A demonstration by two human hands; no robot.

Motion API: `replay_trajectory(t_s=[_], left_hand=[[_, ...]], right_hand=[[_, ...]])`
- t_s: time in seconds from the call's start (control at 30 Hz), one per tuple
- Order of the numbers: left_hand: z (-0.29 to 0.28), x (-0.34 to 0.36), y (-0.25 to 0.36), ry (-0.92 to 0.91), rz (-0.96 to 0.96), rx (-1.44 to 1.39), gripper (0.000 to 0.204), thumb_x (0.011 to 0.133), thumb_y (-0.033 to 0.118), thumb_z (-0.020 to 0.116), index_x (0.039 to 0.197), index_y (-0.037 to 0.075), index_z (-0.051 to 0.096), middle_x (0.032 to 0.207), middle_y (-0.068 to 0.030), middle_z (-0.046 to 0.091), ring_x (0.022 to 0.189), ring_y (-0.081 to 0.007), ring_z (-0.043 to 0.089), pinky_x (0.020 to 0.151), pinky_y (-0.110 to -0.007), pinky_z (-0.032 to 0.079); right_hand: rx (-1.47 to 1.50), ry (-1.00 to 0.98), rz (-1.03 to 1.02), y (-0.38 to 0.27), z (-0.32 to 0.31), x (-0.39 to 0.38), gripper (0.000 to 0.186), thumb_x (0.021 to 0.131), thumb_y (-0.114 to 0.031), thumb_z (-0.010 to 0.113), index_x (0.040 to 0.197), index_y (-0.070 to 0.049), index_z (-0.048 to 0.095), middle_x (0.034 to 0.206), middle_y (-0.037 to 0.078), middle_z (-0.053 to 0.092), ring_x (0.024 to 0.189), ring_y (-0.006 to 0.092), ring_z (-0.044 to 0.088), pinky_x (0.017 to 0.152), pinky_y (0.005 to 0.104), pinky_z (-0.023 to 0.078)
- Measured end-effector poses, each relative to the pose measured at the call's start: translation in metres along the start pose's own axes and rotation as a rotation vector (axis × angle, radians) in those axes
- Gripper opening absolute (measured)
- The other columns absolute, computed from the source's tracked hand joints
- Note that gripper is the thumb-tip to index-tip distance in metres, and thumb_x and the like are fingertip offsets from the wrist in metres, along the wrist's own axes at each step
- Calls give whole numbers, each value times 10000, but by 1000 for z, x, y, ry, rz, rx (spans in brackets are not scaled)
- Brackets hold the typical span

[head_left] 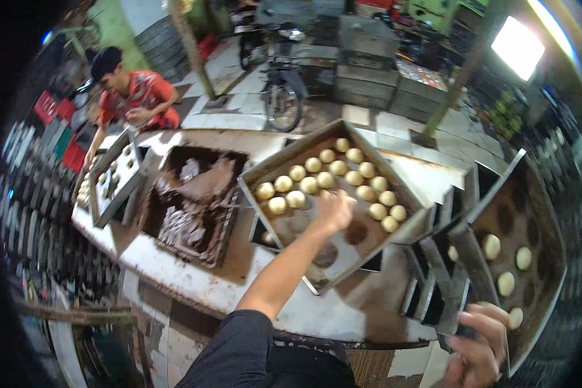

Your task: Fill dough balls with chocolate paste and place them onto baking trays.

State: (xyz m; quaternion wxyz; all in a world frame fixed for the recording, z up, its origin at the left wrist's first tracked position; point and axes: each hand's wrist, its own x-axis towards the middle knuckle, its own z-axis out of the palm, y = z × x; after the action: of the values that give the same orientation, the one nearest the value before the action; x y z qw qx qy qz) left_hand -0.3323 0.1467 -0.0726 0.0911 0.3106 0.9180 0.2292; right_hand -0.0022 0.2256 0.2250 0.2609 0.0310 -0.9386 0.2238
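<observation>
My left hand (335,211) reaches over a square metal tray (323,281) in the middle of the table. Its fingers are drawn together by the pale, round dough balls (308,185); whatever they hold is hidden. The balls stand in rows along the tray's far and side edges, with dark round marks on the bare part nearer me. At lower right, my right hand (482,339) is closed beside a second, tilted tray (514,294). A few dough balls (506,283) lie in that one. I cannot make out what the right fingers grip.
A dark pan (208,249) of brown, crumbly filling stands left of the middle tray. Narrow metal pieces (430,284) are piled between the two trays. Across the table, a person (136,97) in red works at another tray (119,174). A motorcycle (281,84) stands behind the table.
</observation>
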Motion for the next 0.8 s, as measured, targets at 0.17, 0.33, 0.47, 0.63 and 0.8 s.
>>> replay_trajectory(t_s=[0.17,0.33,0.47,0.63,0.8], left_hand=[[-99,-180,-65,-622,262,-1149,358,1077,362,578,1065,11,648,895,12,609,827,-93,565,746,-271,482],[-145,-332,-180,-815,-151,-1406,320,1087,314,579,1159,7,634,982,6,628,928,-78,553,823,-266,467],[-162,-392,-257,-697,-274,-1539,337,1075,289,597,1256,7,633,1108,-30,677,1041,-116,607,927,-293,496],[-193,-425,-345,-373,-365,-1660,359,1043,281,641,1286,18,616,1137,-66,682,1063,-154,634,949,-301,501],[-230,-416,-408,6,-468,-1754,355,1005,149,683,1317,-1,606,1117,-39,673,1052,-122,623,923,-262,491]], right_hand=[[382,109,-116,-30,184,49,146,810,50,715,950,11,720,902,142,720,845,316,691,754,404,566],[254,-144,-273,-56,425,117,265,848,20,601,1112,12,630,1177,200,649,1116,369,597,957,468,511],[-558,-271,-395,-29,526,140,164,896,-119,578,1056,-99,613,1040,83,673,1124,275,565,1013,469,388],[-441,-452,-313,-83,532,154,221,855,-36,603,1073,-75,592,1045,100,644,1084,312,597,1032,515,410],[-143,-351,18,-144,523,146,338,840,65,553,1163,-23,600,1056,182,626,1013,405,638,811,482,549]])
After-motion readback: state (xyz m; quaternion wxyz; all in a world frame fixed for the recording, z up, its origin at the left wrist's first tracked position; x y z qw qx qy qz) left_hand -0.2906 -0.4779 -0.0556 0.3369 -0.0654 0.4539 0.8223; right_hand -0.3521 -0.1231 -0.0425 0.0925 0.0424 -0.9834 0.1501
